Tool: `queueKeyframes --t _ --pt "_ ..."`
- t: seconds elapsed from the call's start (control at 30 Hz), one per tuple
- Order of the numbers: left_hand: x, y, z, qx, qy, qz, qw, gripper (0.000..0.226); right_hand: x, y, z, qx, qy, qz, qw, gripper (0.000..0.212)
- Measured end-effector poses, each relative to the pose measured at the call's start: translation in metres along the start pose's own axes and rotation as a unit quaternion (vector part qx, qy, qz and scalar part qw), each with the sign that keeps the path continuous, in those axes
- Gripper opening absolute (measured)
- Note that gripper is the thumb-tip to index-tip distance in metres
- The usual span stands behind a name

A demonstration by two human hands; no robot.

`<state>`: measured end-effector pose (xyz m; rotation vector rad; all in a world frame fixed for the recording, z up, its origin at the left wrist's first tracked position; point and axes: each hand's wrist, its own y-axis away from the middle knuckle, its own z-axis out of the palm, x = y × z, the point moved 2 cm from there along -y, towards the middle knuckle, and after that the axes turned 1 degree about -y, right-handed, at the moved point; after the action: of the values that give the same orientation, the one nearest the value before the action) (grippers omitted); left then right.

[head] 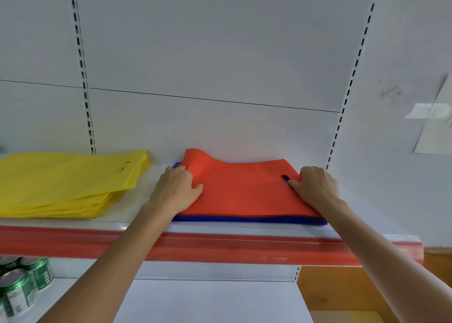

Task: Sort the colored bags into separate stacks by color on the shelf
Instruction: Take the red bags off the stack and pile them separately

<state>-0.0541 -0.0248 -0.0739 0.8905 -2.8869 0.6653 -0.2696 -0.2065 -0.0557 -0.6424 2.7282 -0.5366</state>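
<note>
A stack of yellow bags (66, 180) lies on the left of the white shelf (144, 193). To its right a red bag (244, 188) lies on top of a stack of blue bags (244, 218), whose edges show at the front and the back left. My left hand (177, 190) grips the red bag's left edge, which curls up at the back corner. My right hand (315, 188) grips its right edge beside the dark handle slot, thumb on top.
The shelf's front edge carries a red price strip (73, 242). White back panels with slotted uprights (83, 73) rise behind. Green cans (22, 286) stand on the lower shelf at the left. A wooden surface (347, 293) shows at the lower right.
</note>
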Motion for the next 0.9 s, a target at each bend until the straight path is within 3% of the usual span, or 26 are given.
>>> queueKeyframes --t 0.27,0.4,0.67,0.9 --pt "-0.001 0.008 -0.003 0.048 0.110 -0.058 0.991 0.037 0.008 0.002 0.004 0.024 -0.022 -0.007 0.999 0.038" --pt "-0.002 0.005 -0.004 0.064 0.127 -0.048 0.989 0.032 0.011 -0.002 0.004 0.036 -0.034 -0.022 0.999 0.038" --pt "-0.007 0.006 -0.007 0.081 0.116 -0.032 0.989 0.029 0.005 -0.003 0.006 0.044 -0.036 -0.023 0.998 0.038" --pt "-0.008 0.002 -0.006 0.079 0.111 -0.033 0.990 0.026 0.004 -0.009 0.007 0.052 -0.134 -0.033 0.989 0.037"
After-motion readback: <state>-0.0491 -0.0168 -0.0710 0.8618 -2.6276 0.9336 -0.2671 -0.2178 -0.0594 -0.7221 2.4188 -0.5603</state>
